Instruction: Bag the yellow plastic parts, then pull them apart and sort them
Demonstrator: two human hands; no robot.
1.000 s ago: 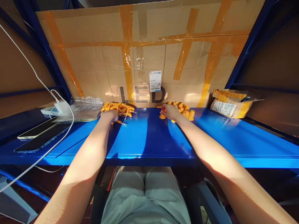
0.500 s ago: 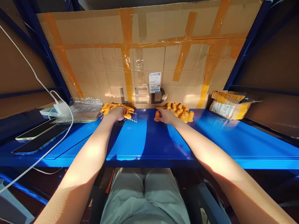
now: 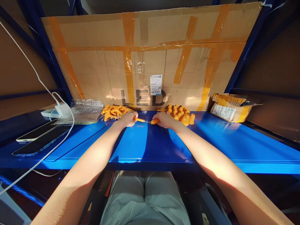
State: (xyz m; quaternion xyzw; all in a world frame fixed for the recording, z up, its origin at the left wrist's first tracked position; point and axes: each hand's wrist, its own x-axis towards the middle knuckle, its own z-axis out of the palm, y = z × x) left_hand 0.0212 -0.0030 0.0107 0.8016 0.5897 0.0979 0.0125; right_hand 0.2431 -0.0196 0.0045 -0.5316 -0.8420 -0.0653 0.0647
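My left hand (image 3: pixel 128 118) pinches an orange corkscrew piece (image 3: pixel 140 120), its metal spiral pointing right. Facing it across a small gap, my right hand (image 3: pixel 164 120) grips an orange cup-shaped piece (image 3: pixel 154 121), tipped on its side with one end toward the spiral. Behind and left of my left hand lies a pile of orange corkscrew pieces (image 3: pixel 112 112) with metal spirals showing. Several upright orange cup-shaped pieces (image 3: pixel 185 119) stand just right of my right hand. A thin orange piece (image 3: pixel 161 110) lies behind my right hand.
Two phones (image 3: pixel 38 139) and a plastic-wrapped packet (image 3: pixel 82 112) lie on the blue table (image 3: pixel 133 150) at the left, with a white charger (image 3: pixel 62 110) and cable. A torn carton (image 3: pixel 231 107) sits at the right. Taped cardboard (image 3: pixel 103 68) rises behind.
My left hand has moved right from the pile with a corkscrew piece in it. My right hand has shifted slightly left, and the cup-shaped piece has gone from upright to sideways.
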